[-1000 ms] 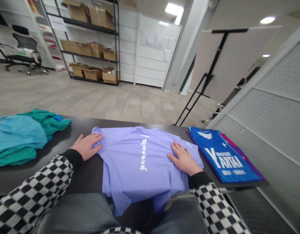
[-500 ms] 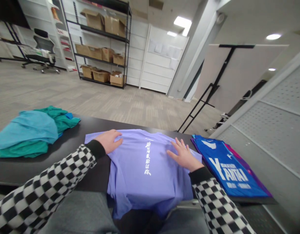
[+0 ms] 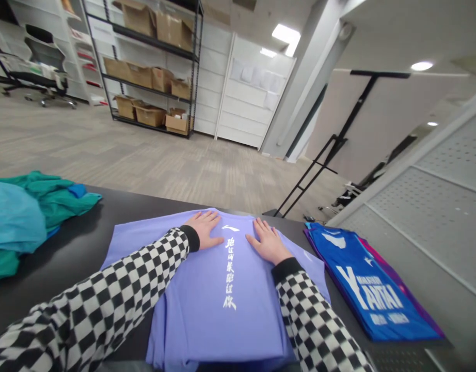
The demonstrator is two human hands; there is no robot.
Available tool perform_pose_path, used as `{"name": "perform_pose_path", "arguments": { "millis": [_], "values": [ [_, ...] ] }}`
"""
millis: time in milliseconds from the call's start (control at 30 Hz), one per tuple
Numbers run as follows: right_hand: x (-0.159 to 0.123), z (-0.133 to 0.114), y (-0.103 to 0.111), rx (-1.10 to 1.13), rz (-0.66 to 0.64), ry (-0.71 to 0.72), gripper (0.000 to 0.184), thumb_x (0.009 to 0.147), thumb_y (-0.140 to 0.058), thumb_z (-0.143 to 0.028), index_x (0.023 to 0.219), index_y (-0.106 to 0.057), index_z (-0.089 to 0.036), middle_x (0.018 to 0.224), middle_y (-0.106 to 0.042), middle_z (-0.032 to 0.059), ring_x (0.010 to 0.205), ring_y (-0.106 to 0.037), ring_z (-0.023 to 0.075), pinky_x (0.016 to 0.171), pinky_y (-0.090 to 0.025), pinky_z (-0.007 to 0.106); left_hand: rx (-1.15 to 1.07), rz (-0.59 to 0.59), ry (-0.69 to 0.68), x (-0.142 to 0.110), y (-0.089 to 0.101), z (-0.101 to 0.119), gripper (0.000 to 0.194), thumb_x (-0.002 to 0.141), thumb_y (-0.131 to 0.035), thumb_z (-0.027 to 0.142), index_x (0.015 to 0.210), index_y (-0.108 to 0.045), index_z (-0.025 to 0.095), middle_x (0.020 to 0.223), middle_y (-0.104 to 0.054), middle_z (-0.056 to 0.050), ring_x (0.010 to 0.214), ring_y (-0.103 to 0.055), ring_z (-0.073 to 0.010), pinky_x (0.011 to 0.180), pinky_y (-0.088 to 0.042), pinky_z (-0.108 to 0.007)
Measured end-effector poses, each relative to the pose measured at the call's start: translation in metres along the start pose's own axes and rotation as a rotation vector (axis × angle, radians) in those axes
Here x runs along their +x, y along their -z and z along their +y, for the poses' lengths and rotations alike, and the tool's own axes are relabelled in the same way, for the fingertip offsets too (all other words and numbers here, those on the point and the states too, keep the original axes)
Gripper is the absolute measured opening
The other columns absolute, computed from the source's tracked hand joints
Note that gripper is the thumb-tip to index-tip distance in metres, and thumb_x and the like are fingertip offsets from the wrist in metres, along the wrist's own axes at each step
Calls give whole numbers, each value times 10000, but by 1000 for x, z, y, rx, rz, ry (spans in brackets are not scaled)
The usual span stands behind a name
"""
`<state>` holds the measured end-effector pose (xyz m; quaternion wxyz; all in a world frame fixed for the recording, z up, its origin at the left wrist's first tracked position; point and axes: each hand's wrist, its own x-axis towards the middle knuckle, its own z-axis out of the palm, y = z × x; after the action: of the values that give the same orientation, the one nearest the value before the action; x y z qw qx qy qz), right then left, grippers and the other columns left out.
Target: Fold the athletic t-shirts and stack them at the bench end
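The left hand and right hand lie open, grasping nothing, pressing the lavender cotton T-shirt flat on the black desk. This looks like smoothing; a first fold seems next, though the forearms hide some of the shirt.

T-shirt: matt, smooth cloth. Jersey: synthetic cloth, slight sheen. Teal garments: soft, matt cloth. Tabletop: dark, smooth, faint gloss. Boxes: matt cardboard. Shelving: black metal. Floor: matt, coarse-textured carpet. Panel: grey, perforated, matt; material cannot be determined.
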<state>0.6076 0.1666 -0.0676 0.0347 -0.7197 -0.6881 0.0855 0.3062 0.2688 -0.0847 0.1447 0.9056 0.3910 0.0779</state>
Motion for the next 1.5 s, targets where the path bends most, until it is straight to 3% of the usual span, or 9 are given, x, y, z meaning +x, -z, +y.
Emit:
{"name": "perform_pose_path", "arguments": {
  "millis": [400,633,767,967,1133,1233,1367,1433,1500],
  "values": [
    [18,12,0,-37,-27,16,957,1097,-326,-801,1831,-235,-194,1893,-170,128,1760,-151,367,1405,-137,634,62,-48,22,16,2,-2,1126,934,-493,930,1774,-406,184,1879,-188,-196,1753,-146,-455,1400,-124,-658],
    [18,14,-1,-32,-6,25,991,1087,-314,-824,1824,-258,-163,1885,-191,140,1753,-170,393,1400,-152,658,73,25,26,11,3,4,1019,989,-404,910,1756,-448,241,1863,-283,-169,1740,-225,-437,1401,-125,-657],
    [15,15,3,-45,107,88,991,1089,-322,-821,1818,-281,-151,1880,-207,144,1760,-142,381,1413,-95,639,96,109,43,4,6,3,971,1032,-326,871,1764,-435,243,1855,-314,-156,1737,-251,-412,1414,-107,-620],
    [16,13,1,-29,0,100,1001,1078,-326,-834,1819,-282,-162,1881,-210,129,1747,-198,395,1400,-160,663,120,-34,76,2,-1,1,1039,1030,-392,835,1790,-344,128,1875,-189,-213,1752,-175,-434,1404,-112,-657],
    [18,9,1,-32,-8,103,1001,1077,-316,-825,1816,-279,-151,1882,-209,150,1741,-218,400,1403,-161,658,105,-78,42,-3,20,0,916,1088,-401,717,1786,-335,127,1878,-201,-214,1755,-173,-414,1407,-111,-659],
    [23,16,-5,-26,29,137,1028,1071,-308,-840,1804,-292,-118,1869,-249,182,1733,-229,417,1390,-155,693,98,-19,-55,-37,37,-2,794,1113,-452,602,1752,-405,133,1867,-264,-205,1749,-201,-407,1408,-116,-668],
    [34,29,-17,-3,54,188,1089,1049,-299,-877,1792,-300,-81,1858,-270,216,1709,-248,487,1356,-172,759,25,34,-207,-139,48,19,595,1117,-519,460,1638,-576,177,1772,-477,-180,1676,-404,-351,1381,-326,-560],
    [37,33,-21,-1,64,209,1089,1038,-314,-879,1804,-279,-106,1862,-268,205,1699,-254,513,1347,-180,779,-14,116,-254,-198,43,39,420,1102,-565,352,1482,-707,241,1582,-675,-143,1491,-618,-303,1316,-436,-518],
    [39,35,-21,-8,73,214,1067,1027,-346,-869,1818,-263,-157,1868,-266,179,1696,-260,519,1349,-193,781,-30,199,-236,-248,34,59,260,1073,-629,269,1279,-789,265,1193,-815,-96,1136,-752,-248,1093,-576,-457]
  ]
}}
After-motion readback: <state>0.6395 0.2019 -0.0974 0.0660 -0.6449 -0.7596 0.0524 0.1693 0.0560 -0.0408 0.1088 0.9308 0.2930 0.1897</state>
